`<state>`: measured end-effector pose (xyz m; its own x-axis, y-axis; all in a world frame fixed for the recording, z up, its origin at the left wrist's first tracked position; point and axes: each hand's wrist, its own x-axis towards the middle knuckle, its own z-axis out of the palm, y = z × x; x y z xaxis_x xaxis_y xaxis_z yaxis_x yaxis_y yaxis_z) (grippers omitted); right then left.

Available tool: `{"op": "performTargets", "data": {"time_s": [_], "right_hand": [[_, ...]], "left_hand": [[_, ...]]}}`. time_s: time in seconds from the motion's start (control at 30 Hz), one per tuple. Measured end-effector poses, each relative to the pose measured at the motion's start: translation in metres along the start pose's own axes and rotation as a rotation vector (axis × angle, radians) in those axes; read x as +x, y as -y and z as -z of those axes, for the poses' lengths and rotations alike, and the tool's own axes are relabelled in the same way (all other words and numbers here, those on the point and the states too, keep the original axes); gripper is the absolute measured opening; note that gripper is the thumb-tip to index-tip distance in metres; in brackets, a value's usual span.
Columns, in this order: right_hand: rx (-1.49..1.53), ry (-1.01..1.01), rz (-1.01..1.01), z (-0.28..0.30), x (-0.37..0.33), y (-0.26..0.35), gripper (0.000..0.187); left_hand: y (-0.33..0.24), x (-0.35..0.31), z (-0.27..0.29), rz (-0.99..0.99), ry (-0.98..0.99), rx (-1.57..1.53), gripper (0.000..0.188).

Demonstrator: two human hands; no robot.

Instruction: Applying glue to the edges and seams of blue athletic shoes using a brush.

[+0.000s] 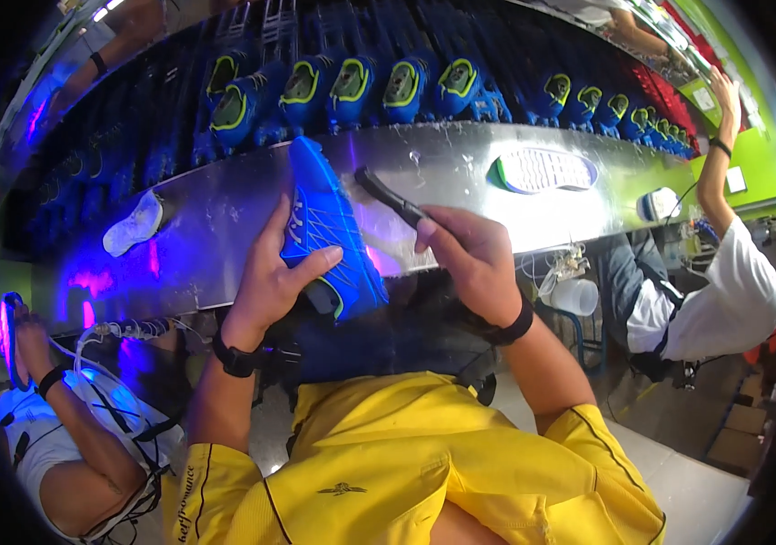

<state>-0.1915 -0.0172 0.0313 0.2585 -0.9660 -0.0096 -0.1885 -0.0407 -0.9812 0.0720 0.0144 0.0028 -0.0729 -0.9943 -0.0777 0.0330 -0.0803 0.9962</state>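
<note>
My left hand [274,272] grips a blue shoe upper [323,213] with pale laces and a lime-edged collar. Its toe points away from me, and my thumb lies across its side. To the right, my right hand [474,254] is closed round the handle of a slim black brush [388,195]. The brush's dark head points up and left, a short gap from the shoe's right edge; its bristles cannot be made out. Both hands are over the near edge of the metal bench [224,195].
A white sole [135,224] lies on the bench at left, and a white treaded sole [547,171] at right. Behind the bench, blue shoes [352,91] with lime collars stand in a rack. Co-workers sit at left [79,445] and right [715,291]; cables and a white cup [574,296] are below the bench edge.
</note>
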Motion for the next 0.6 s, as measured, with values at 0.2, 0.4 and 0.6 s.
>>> {"op": "performTargets", "data": {"time_s": [0.2, 0.4, 0.6], "right_hand": [[-0.115, -0.012, 0.102, 0.011, -0.008, -0.003, 0.022], [-0.306, -0.050, 0.294, 0.022, -0.023, 0.000, 0.019], [-0.258, -0.073, 0.299, 0.024, -0.018, 0.001, 0.021]], "left_hand": [[-0.018, -0.007, -0.016, 0.009, 0.048, -0.126, 0.092], [-0.018, -0.010, -0.020, 0.029, 0.077, -0.129, 0.089], [-0.023, -0.009, -0.028, 0.080, 0.049, -0.156, 0.080]]}}
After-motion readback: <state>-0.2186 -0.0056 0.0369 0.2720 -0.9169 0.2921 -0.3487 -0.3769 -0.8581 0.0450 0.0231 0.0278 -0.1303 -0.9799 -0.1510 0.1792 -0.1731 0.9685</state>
